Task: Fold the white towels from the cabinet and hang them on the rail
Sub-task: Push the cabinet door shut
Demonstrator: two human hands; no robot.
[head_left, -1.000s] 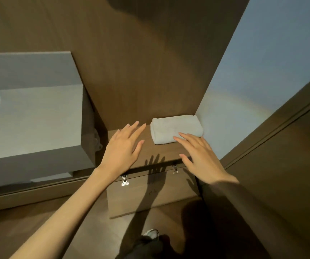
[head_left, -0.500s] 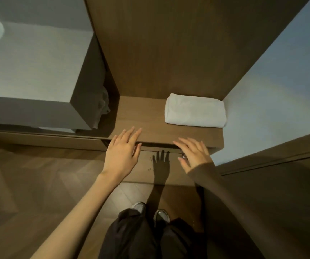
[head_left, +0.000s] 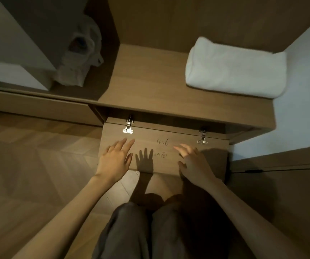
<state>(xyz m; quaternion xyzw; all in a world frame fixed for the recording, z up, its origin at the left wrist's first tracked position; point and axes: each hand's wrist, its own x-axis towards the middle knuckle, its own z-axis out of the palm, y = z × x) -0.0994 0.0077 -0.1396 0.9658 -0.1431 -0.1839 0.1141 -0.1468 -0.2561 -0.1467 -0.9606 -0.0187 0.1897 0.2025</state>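
Nearest, the person's knees in dark trousers (head_left: pixel 137 230) sit just short of the open cabinet door (head_left: pixel 164 153), the landmark here. It hangs down on two metal hinges (head_left: pixel 128 126), one toward each upper corner, with handwriting between them. Both hands are spread over the door's inner face: the left hand (head_left: pixel 115 160) on its left part, the right hand (head_left: pixel 195 161) on its right part. Each grip is released, fingers loose, grasping nothing; whether the palms touch the wood cannot be told.

Above the door runs the shelf (head_left: pixel 150 86). One folded white towel (head_left: pixel 234 68) lies on it, above the door's right half, against the pale wall (head_left: pixel 303 116). It looks soft, light and thick, likely to sag and unroll if lifted by one edge, so a hold with both hands under the short ends, or along the folded edge, seems best.

Above and left of the door, past the shelf, one crumpled pale bag (head_left: pixel 79 60) slumps beside a grey block (head_left: pixel 15 58).
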